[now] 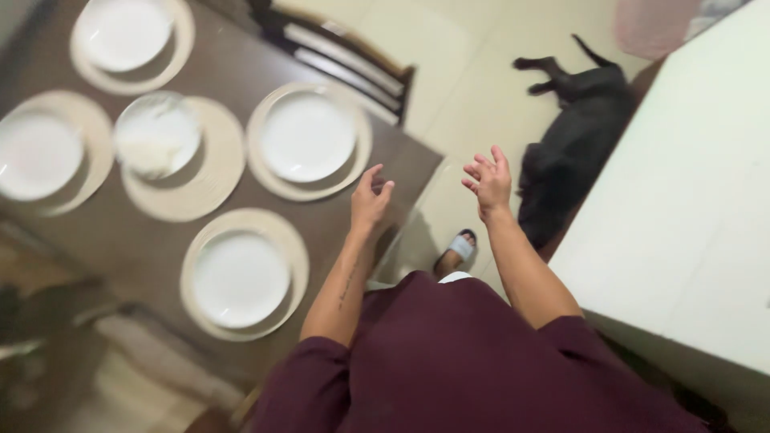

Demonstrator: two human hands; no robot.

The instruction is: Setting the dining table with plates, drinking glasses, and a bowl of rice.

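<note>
Plate [308, 136] on mat, nearest L hand [370, 200]; fingers loosely curled, empty. R hand [488, 181] just beside, fingers spread, empty, above floor nr dog [571, 144].

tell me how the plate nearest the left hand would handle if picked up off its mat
The plate looks like glazed white ceramic, so probably stiff, smooth and breakable if dropped. Its low rim sits flush on the round mat, so fingers likely need to hook under the edge. The mat may slide.

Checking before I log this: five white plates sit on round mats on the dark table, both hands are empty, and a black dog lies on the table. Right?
Not quite. In the head view the black dog lies on the floor, not the table. The plates on mats and the empty left hand and right hand are right.
</note>
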